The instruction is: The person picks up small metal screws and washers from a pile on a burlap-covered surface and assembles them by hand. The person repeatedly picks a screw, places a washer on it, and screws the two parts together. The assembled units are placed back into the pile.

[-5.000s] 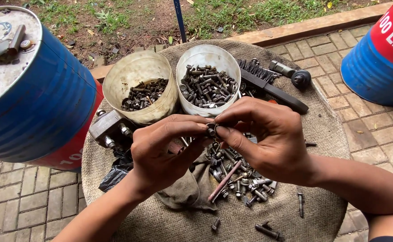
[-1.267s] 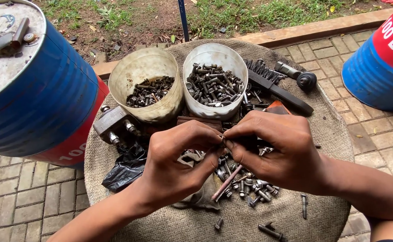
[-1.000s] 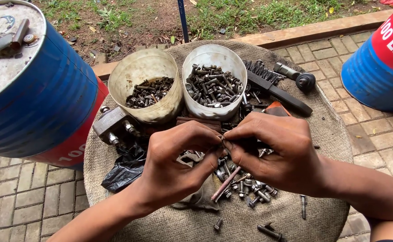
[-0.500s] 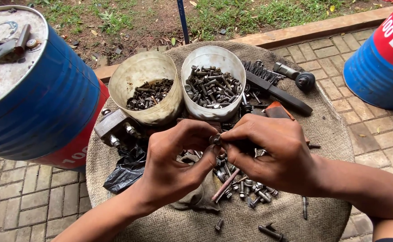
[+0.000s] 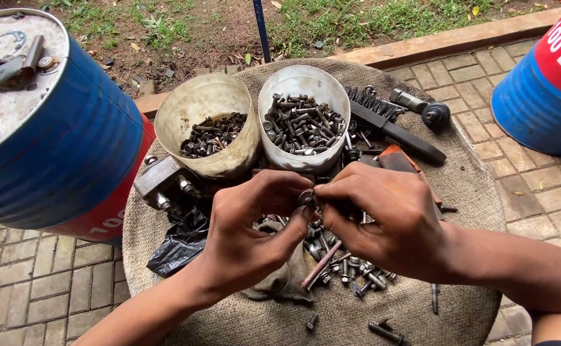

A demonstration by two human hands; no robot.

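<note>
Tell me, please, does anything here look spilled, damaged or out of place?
Nothing looks spilled by accident. Loose bolts lie heaped on the burlap-covered table under both hands, beside two upright tubs of sorted bolts. The left hand and right hand pinch one small part.

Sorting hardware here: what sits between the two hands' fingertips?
In the head view, a small nut or washer is pinched between the left hand and right hand.

A blue drum (image 5: 56, 154) stood at the left edge of the sack-covered round stand (image 5: 472, 192), bearing a red label band with white characters low on its wall. A second blue drum (image 5: 543, 96), apparently alike, stood off the right edge with a red-and-white label.
</note>
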